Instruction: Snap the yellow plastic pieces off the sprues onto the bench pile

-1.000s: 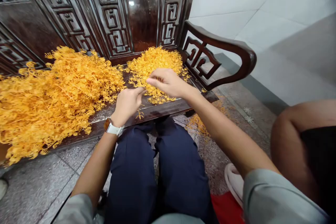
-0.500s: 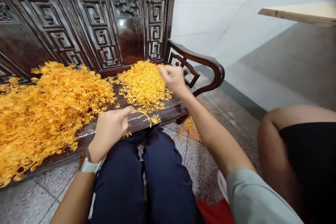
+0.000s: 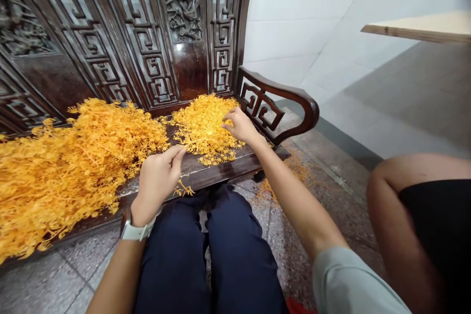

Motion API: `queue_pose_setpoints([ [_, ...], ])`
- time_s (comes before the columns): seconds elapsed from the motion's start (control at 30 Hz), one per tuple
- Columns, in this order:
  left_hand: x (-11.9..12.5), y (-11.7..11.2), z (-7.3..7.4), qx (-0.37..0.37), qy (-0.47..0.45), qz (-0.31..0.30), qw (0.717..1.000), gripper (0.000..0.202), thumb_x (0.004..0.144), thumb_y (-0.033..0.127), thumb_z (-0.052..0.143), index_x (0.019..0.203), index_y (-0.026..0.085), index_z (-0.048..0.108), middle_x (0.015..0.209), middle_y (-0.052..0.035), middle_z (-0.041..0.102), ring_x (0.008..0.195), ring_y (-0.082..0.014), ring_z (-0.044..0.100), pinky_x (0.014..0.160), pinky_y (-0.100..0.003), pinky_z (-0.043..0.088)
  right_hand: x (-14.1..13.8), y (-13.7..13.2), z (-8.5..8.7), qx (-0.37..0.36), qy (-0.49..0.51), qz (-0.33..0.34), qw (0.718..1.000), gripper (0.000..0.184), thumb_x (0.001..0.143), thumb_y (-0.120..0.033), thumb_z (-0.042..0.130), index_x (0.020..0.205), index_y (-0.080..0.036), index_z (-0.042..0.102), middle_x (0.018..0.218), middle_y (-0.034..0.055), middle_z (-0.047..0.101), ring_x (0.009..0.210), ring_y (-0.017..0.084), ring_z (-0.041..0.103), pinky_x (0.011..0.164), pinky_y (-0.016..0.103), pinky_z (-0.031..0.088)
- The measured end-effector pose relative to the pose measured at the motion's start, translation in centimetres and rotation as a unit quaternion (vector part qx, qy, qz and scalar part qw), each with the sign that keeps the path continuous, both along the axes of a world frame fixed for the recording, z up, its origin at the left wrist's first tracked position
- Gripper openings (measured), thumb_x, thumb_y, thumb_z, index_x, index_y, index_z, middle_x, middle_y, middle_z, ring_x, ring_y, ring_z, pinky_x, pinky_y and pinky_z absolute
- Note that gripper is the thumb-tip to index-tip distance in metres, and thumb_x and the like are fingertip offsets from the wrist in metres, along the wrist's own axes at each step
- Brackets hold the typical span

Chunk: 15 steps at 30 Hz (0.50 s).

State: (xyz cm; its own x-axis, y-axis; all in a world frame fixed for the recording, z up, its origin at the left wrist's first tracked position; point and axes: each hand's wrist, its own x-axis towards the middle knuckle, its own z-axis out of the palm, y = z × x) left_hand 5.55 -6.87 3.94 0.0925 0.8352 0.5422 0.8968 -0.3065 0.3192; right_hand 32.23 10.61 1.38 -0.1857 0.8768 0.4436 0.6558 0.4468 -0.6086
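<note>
My left hand (image 3: 159, 175) is closed in a pinch near the bench's front edge, with a yellow plastic sprig (image 3: 184, 187) dangling below its fingers. At the right side of the smaller pile of yellow plastic pieces (image 3: 208, 125) is my right hand (image 3: 241, 126), its thumb and fingers apart and nothing visible between them. A larger heap of branching yellow plastic sprigs (image 3: 84, 157) spreads over the left of the bench. Both piles lie on the dark wooden bench seat (image 3: 221, 171).
The bench has a carved back (image 3: 189, 68) and a curved armrest (image 3: 294, 98) on the right. Orange bits (image 3: 268, 191) are scattered on the speckled floor. Another person's bare leg (image 3: 390, 206) is at the right, below a wooden board (image 3: 415, 33).
My right hand has opened its fingers and come lower over the smaller pile. My left hand still pinches, but the sprig stretching right from its fingertips no longer shows there. The view has shifted slightly.
</note>
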Motion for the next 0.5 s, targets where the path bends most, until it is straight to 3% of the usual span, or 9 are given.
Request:
queue_pose_setpoints([
  [0.07, 0.1, 0.1, 0.4, 0.008, 0.019, 0.003, 1.000, 0.033, 0.107, 0.036, 0.059, 0.105, 0.019, 0.088, 0.080, -0.0087, 0.084, 0.055, -0.0217, 0.070, 0.059, -0.031, 0.037, -0.6, -1.3, 0.0, -0.048, 0.090, 0.047, 0.994, 0.053, 0.103, -0.069, 0.057, 0.090, -0.019, 0.069, 0.096, 0.0112, 0.067, 0.085, 0.023, 0.065, 0.083, 0.041, 0.055],
  [0.13, 0.3, 0.3, 0.5, 0.009, 0.038, 0.002, 0.999, 0.033, 0.107, 0.036, 0.060, 0.107, 0.019, 0.088, 0.085, -0.0102, 0.086, 0.059, -0.0237, 0.072, 0.061, -0.032, 0.039, -1.0, -3.4, 1.4, -0.095, 0.196, 0.135, 0.967, 0.064, 0.106, -0.076, 0.043, 0.094, -0.020, 0.070, 0.086, 0.0064, 0.066, 0.069, 0.017, 0.060, 0.066, 0.034, 0.050],
  [0.2, 0.5, 0.5, 0.7, 0.005, 0.052, 0.002, 0.999, 0.033, 0.107, 0.035, 0.059, 0.109, 0.020, 0.088, 0.089, -0.0111, 0.086, 0.063, -0.0253, 0.074, 0.062, -0.033, 0.040, -1.3, -5.4, 3.3, -0.123, 0.201, 0.240, 0.942, 0.065, 0.102, -0.080, 0.050, 0.094, -0.020, 0.072, 0.080, 0.0028, 0.064, 0.062, 0.013, 0.054, 0.058, 0.030, 0.042],
  [0.27, 0.8, 0.5, 1.0, 0.000, 0.056, 0.011, 0.998, 0.033, 0.107, 0.036, 0.059, 0.109, 0.020, 0.088, 0.086, -0.0111, 0.086, 0.063, -0.0254, 0.073, 0.062, -0.033, 0.039, -1.6, -6.8, 4.7, -0.095, 0.154, 0.293, 0.939, 0.059, 0.094, -0.077, 0.068, 0.087, -0.019, 0.073, 0.073, -0.0008, 0.059, 0.061, 0.011, 0.048, 0.058, 0.029, 0.037],
  [0.4, 1.6, -0.2, 1.9, -0.018, 0.025, -0.013, 0.999, 0.030, 0.106, 0.036, 0.061, 0.104, 0.022, 0.088, 0.075, -0.0067, 0.082, 0.056, -0.0207, 0.067, 0.060, -0.031, 0.037, -1.8, -8.0, 5.9, 0.027, 0.160, 0.265, 0.951, 0.054, 0.096, -0.068, 0.074, 0.077, -0.018, 0.068, 0.067, -0.0025, 0.057, 0.064, 0.011, 0.047, 0.062, 0.029, 0.036],
  [0.5, 1.7, -0.8, 1.5, -0.042, 0.006, -0.052, 0.998, 0.029, 0.105, 0.035, 0.061, 0.097, 0.024, 0.087, 0.072, -0.0042, 0.079, 0.056, -0.0186, 0.065, 0.060, -0.031, 0.036, 0.0, -8.8, 6.9, 0.130, 0.240, 0.187, 0.944, 0.045, 0.103, -0.059, 0.069, 0.081, -0.019, 0.069, 0.076, 0.0005, 0.063, 0.067, 0.012, 0.052, 0.065, 0.030, 0.040],
])
